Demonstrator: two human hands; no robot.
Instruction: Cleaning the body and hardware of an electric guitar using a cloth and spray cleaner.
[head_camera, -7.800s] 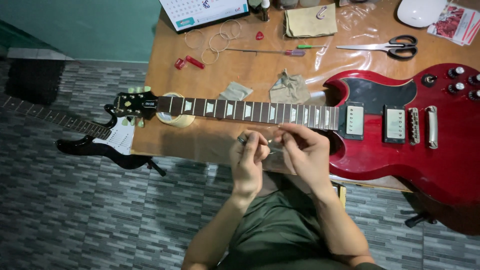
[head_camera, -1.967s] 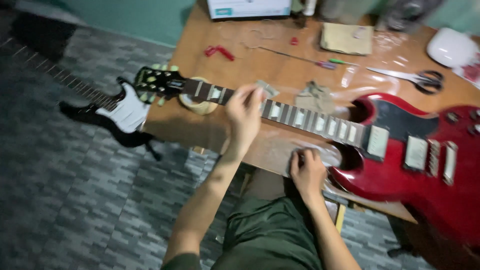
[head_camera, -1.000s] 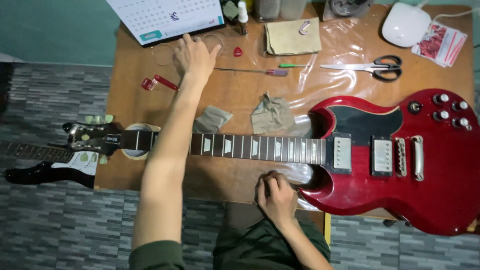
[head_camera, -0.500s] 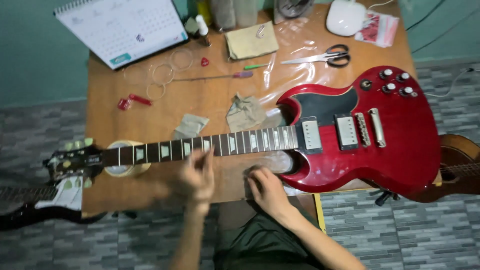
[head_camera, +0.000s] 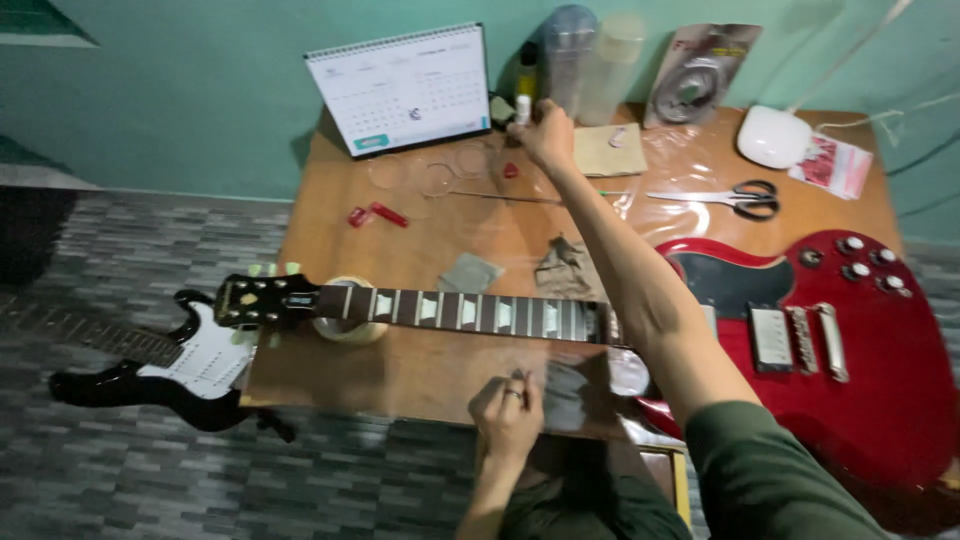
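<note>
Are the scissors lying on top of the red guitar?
No, the scissors lie on the table, apart from the red guitar.

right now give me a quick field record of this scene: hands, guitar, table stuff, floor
right hand: stretched to the far edge of the table, at a small white bottle; grip on it unclear
left hand: at the near table edge, fingers curled, ring on one finger
red guitar: flat on the table, neck pointing left
tape roll: under the neck near the headstock
scissors: lying right of the right hand
calendar: standing at the back
cloths: crumpled, just beyond the neck
black guitar: on the floor, left of the table
</note>
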